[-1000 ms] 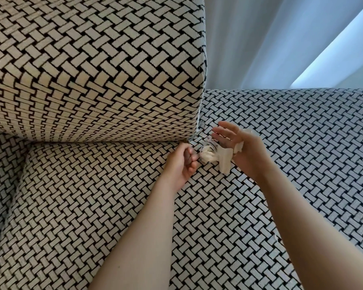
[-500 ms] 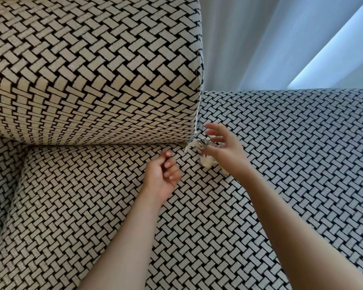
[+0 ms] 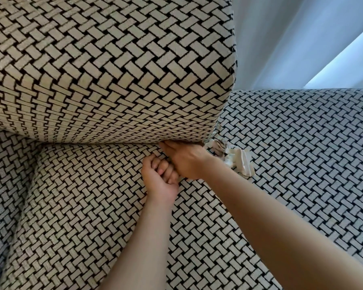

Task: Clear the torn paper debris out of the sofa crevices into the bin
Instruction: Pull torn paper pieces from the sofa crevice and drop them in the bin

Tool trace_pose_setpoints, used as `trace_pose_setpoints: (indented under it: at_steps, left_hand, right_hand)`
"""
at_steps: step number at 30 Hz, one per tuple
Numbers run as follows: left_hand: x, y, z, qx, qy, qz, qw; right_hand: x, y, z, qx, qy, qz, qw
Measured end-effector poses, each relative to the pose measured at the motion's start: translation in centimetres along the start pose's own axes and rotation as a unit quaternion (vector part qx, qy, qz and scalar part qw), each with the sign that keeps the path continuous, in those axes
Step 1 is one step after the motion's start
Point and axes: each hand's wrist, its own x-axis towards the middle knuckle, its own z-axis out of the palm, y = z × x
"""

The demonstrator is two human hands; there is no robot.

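Paper wad [image 3: 238, 161] at three o'clock of the right hand [image 3: 187, 160] looks light, crushable: pinch its bulk. Both grips unreadable: right fingers hidden under the cushion [image 3: 113, 80], left hand [image 3: 158, 176] curled.

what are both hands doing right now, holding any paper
Left hand: closed fist, nothing visible in it.
Right hand: fingers pushed into the crevice under the black-and-cream woven sofa cushion; grip cannot be told.

The left hand [image 3: 159, 176] is curled into a fist beside the right hand [image 3: 186, 160], which is stretched forward, palm down, fingertips hidden.
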Motion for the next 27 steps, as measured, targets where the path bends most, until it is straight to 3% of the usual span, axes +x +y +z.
trace_pose_setpoints:
  at_steps: [7, 11, 15, 19, 27]
  left_hand:
    - [0.4, 0.6, -0.5, -0.062, -0.011, -0.025, 0.998]
    - [0.4, 0.8, -0.8, -0.102, -0.03, -0.034, 0.994]
    - [0.5, 0.9, -0.5, -0.092, -0.029, -0.034, 0.995]
    - [0.4, 0.9, -0.4, -0.093, -0.013, -0.033, 0.995]
    - [0.3, 0.9, 0.1, -0.057, 0.017, -0.031, 0.998]
  right_hand:
    - [3.2, -0.7, -1.5, 0.097, -0.043, 0.077, 0.991]
    - [4.2, -0.8, -1.1, 0.218, -0.094, 0.143, 0.961]
    - [4.7, -0.8, -1.5, 0.248, -0.116, 0.158, 0.949]
    - [4.3, -1.3, -1.6, 0.211, -0.106, 0.146, 0.961]
    - [0.9, -0.1, -3.2, 0.036, -0.115, 0.129, 0.984]
